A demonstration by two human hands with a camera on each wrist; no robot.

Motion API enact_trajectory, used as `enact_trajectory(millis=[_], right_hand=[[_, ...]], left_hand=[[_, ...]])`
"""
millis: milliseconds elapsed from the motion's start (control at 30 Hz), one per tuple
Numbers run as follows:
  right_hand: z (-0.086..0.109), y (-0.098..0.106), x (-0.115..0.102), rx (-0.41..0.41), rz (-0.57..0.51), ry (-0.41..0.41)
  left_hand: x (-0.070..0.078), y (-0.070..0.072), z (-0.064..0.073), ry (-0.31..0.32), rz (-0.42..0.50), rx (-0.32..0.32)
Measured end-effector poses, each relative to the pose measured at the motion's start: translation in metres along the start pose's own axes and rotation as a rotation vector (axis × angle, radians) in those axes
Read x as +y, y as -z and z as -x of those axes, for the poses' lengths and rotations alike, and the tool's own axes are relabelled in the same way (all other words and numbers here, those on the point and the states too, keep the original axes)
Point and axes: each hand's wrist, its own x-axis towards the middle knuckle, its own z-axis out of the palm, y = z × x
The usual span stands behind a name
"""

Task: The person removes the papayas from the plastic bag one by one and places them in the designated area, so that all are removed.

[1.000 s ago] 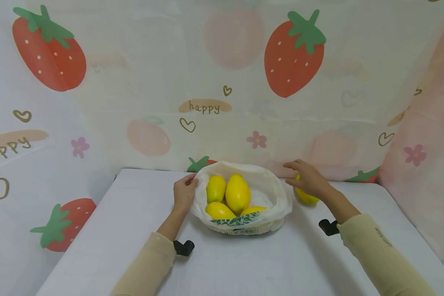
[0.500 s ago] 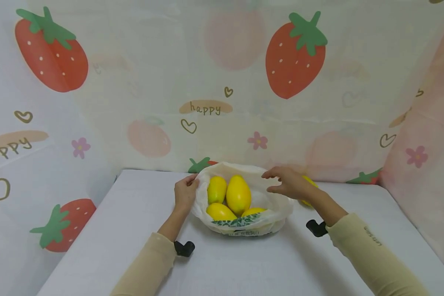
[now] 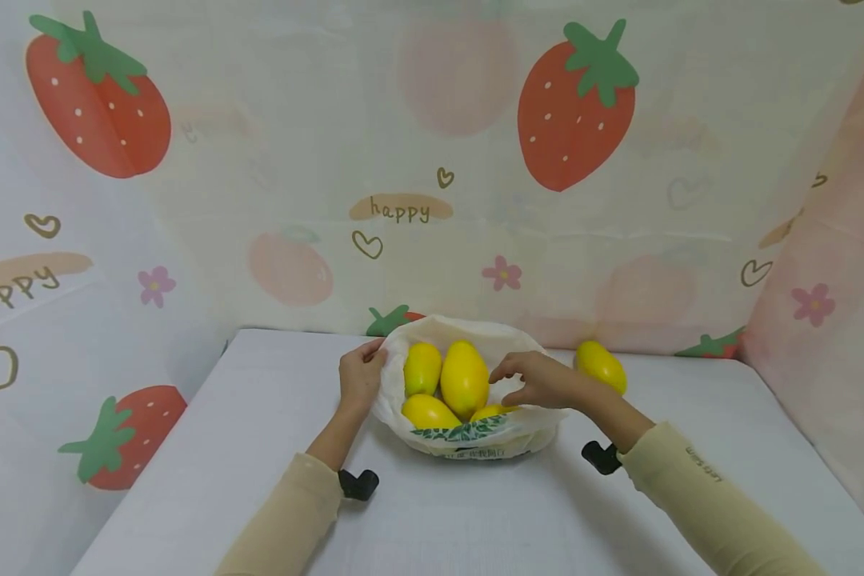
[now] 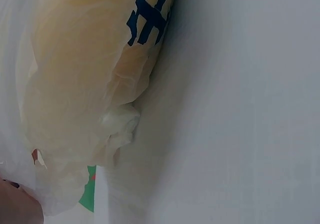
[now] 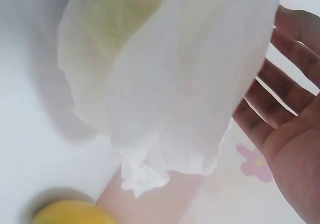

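A white plastic bag [image 3: 536,438] with green leaf print stands with its mouth spread wide. Several yellow mangoes [image 3: 465,378] lie inside it. My left hand [image 3: 360,380] pinches the left rim of the bag; in the left wrist view only a bit of that hand shows beside the bag [image 4: 75,94]. Over the right side of the mouth is my right hand [image 3: 543,380], fingers spread and slightly bent, holding nothing. In the right wrist view these fingers [image 5: 282,87] pass behind the bag's edge. Behind the right wrist, one more mango [image 3: 602,368] rests on the table.
The bag stands on a white table [image 3: 468,512]. A strawberry-printed cloth backdrop [image 3: 317,144] rises right behind the table's far edge and along both sides. Black wrist mounts [image 3: 358,484] stick out from the sleeves.
My right hand has moved left and down, from in front of the mango at the right to over the bag's mouth. That mango is now more exposed. My left hand stays at the rim.
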Motion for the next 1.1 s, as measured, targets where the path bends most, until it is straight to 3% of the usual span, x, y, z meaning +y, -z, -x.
enact_trajectory(millis=[433, 733, 1100], right_hand=[[-0.009, -0.015, -0.004, -0.152, 0.057, 0.002], [-0.011, -0.025, -0.004, -0.21, 0.048, -0.098], [-0.012, -0.033, -0.004, -0.271, 0.07, -0.133]], left_hand=[[0.0, 0.001, 0.001, 0.008, 0.005, -0.008], [0.001, 0.0, 0.001, 0.01, 0.002, -0.004], [-0.001, 0.001, 0.0, 0.008, 0.007, -0.006]])
